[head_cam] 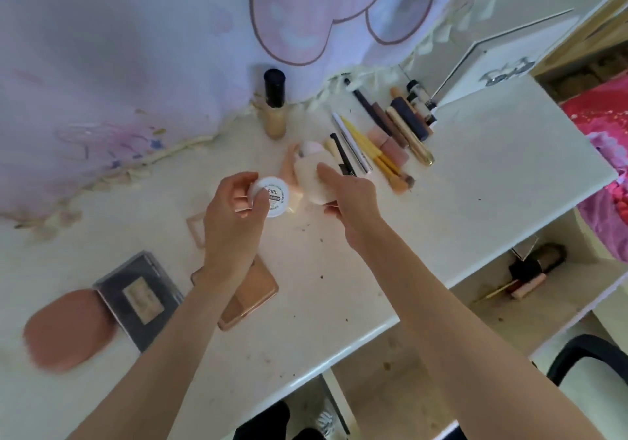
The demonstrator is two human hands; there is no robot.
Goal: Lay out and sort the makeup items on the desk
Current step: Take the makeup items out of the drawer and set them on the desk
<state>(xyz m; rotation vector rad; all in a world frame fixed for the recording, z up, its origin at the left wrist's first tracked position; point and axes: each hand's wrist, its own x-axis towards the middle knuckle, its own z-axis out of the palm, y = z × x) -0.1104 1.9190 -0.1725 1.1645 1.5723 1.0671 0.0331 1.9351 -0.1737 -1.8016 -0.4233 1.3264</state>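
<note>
My left hand (234, 208) grips a small round white jar (273, 196) with a printed label, held just above the white desk (458, 181). My right hand (346, 198) grips a cream-coloured sponge puff (312, 181) beside the jar. Behind the puff lie a pale pink egg-shaped sponge (309, 149) and a peach piece. A foundation bottle (274, 106) with a black cap stands upright at the back. A row of pencils, brushes and lipstick tubes (384, 133) lies side by side at the back right.
A dark palette box (139, 295) and a brown oval case (68, 329) lie at the front left. A rose-gold compact (253, 295) sits under my left forearm. A printed curtain (136, 65) hangs behind. A lower shelf (530, 276) holds more items; a black chair (588, 358) stands at right.
</note>
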